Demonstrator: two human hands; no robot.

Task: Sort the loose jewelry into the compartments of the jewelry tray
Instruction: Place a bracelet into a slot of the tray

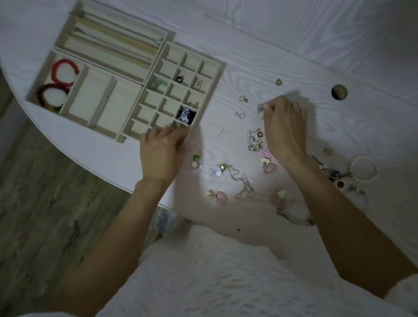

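Note:
The beige jewelry tray lies on the white table, split into long slots, wide bays and a grid of small cells. Two red bead bracelets fill its left bay; a few small pieces sit in the grid cells. My left hand rests on the tray's near corner, fingers curled against the rim. My right hand pinches a small shiny piece just above the table. Loose earrings, a silver chain and pink pendants lie scattered between and below my hands.
A white bead bracelet and dark beads lie at the right. A round hole is cut in the tabletop. The table's curved edge runs down the left over a wood floor. My white garment fills the bottom.

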